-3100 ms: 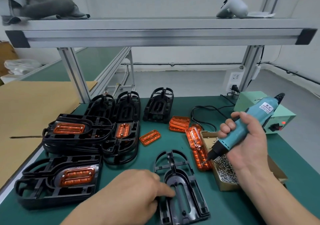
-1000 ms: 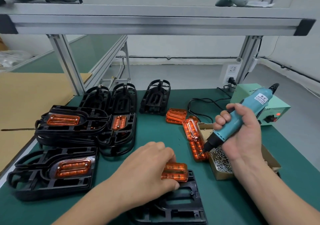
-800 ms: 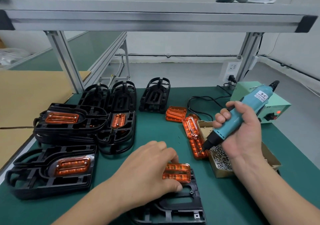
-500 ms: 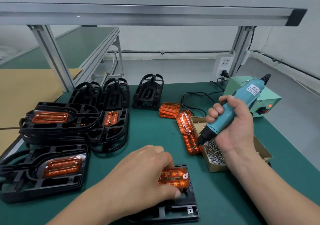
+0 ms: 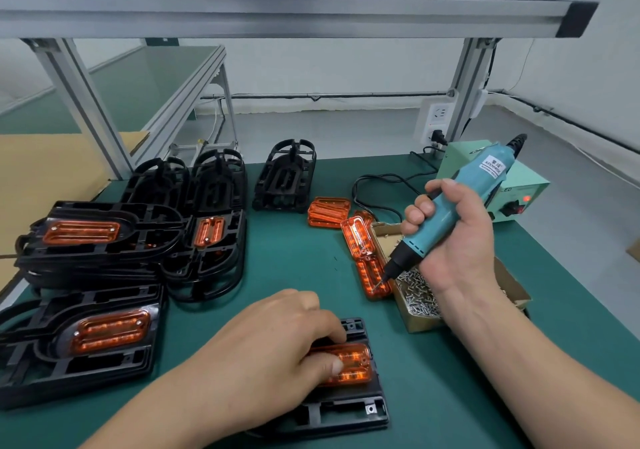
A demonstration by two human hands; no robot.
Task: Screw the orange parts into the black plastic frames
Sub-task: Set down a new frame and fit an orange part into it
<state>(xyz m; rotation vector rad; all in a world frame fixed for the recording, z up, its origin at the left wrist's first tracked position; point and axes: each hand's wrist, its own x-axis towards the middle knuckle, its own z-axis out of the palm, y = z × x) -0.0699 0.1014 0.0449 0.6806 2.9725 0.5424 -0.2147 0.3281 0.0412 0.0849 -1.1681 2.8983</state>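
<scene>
**Left hand seats an orange part, right hand holds the driver**

Nearest to us, our left hand (image 5: 277, 348) lies over a black frame (image 5: 346, 414) that rests flat on the green surface (image 5: 294, 265). Its fingers (image 5: 325, 327) are bent over the far edge of an orange part (image 5: 349, 364) and the thumb is on its near edge, so the part is pinched in place inside the frame's opening.

To the left, a finished frame (image 5: 104, 369) with its orange insert lies flat, and just beyond it more of them sit in a stack (image 5: 149, 220).

On the right, our right hand (image 5: 457, 241) is wrapped around an electric screwdriver (image 5: 460, 206), fingers closed on its teal body. The bit points down and left, above the near end of the loose orange parts (image 5: 360, 237); we cannot tell whether it touches them. These parts lie just beside a cardboard box of screws (image 5: 419, 296), which sits under the right wrist.

Farther back, more orange pieces (image 5: 329, 211) are piled near empty frames (image 5: 285, 180). A green control box (image 5: 498, 185) with a red light stands at the far right, and an aluminium shelf (image 5: 277, 16) spans overhead.
</scene>
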